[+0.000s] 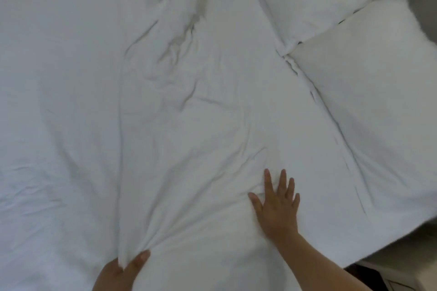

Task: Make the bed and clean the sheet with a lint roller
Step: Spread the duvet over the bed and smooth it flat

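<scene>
Where the frame's lower edge cuts off the wrist, the left hand [123,269] pinches a gathered fold of the white duvet [201,106]; the thumb lies on top of the fabric and the remaining fingers are hidden beneath it, so the grasp is closed on the cloth. Creases fan outward and upward from this pinch point.

To the right and slightly farther away, the right hand [276,205] rests palm-down on the same duvet. Its fingers are spread apart and extended, pressing flat, with nothing clamped between them. The bare forearm runs diagonally toward the lower right corner.

The duvet covers the centre of the bed as a broad, wrinkled panel. Its left edge forms a long ridge running from the pinched fold toward the top of the view. Left of that ridge lies the white fitted sheet [54,82], flatter, with light creasing near the lower left.

Beyond the right hand, two white pillows [359,92] lie side by side at the right, touching along a seam-like gap. At the far top, the duvet bunches into a twisted heap.

No lint roller is in view.
</scene>
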`<state>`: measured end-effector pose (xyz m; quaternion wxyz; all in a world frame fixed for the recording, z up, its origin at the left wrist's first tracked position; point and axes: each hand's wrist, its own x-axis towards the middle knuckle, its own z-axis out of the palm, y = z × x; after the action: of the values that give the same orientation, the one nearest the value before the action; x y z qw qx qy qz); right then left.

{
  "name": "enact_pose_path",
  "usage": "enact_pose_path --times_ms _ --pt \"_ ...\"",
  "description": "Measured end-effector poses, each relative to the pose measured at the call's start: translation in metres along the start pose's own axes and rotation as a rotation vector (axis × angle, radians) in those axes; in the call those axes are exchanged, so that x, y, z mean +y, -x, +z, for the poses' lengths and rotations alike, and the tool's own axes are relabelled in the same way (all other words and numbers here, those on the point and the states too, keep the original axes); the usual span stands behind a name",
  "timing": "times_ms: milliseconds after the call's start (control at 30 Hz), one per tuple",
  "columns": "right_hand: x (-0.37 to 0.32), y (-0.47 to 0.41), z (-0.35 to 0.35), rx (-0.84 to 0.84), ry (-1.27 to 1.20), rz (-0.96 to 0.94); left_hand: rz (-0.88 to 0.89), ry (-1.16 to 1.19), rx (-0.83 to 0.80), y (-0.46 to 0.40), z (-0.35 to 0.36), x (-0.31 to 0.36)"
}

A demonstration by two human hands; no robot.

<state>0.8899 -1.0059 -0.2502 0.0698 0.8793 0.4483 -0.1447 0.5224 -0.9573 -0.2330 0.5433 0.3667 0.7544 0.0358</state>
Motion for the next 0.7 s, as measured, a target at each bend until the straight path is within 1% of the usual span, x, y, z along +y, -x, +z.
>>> enact_pose_path --times_ms 33,67,100,167,233,300,333,367,433,500,533,567,633,667,700 --pt "0.002 0.002 0.002 0.004 -0.001 0.006 -0.012 0.026 0.027 0.002 0.0 0.0" --pt "0.002 0.004 0.006 -0.015 0.005 -0.007 -0.004 0.026 0.009 0.002 0.0 -0.001" --pt "0.002 0.004 0.01 -0.045 0.013 -0.016 0.006 0.015 -0.045 0.002 0.0 -0.004" --pt "-0.001 0.0 0.015 -0.077 0.022 0.004 0.02 -0.004 -0.209 0.002 -0.001 -0.009" --pt "-0.007 -0.001 0.015 -0.065 0.004 0.008 0.022 0.088 -0.377 0.006 0.001 -0.01" --pt "-0.009 0.009 0.015 -0.028 -0.022 -0.042 0.014 0.145 -0.519 0.016 0.005 -0.014" --pt "-0.009 0.016 0.017 -0.004 -0.019 -0.09 0.012 0.132 -0.532 0.02 0.006 -0.018" --pt "-0.006 0.024 0.02 0.012 -0.002 -0.132 0.01 0.116 -0.504 0.024 0.007 -0.021" --pt "0.004 0.041 0.024 -0.009 0.052 -0.163 0.018 0.032 -0.359 0.027 0.01 -0.026" --pt "0.022 0.055 0.028 -0.056 0.087 -0.105 0.012 -0.025 -0.237 0.03 0.013 -0.031" --pt "0.033 0.061 0.029 -0.083 0.086 -0.029 0.008 -0.019 -0.243 0.035 0.015 -0.035" --pt "0.045 0.068 0.029 -0.109 0.062 0.074 0.01 0.011 -0.307 0.039 0.018 -0.041" --pt "0.068 0.085 0.03 -0.137 -0.035 0.274 0.015 0.052 -0.562 0.05 0.024 -0.056" --pt "0.077 0.093 0.031 -0.138 -0.079 0.33 0.037 0.04 -0.689 0.056 0.026 -0.065" --pt "0.083 0.099 0.029 -0.142 -0.117 0.351 0.057 0.027 -0.774 0.061 0.028 -0.073"
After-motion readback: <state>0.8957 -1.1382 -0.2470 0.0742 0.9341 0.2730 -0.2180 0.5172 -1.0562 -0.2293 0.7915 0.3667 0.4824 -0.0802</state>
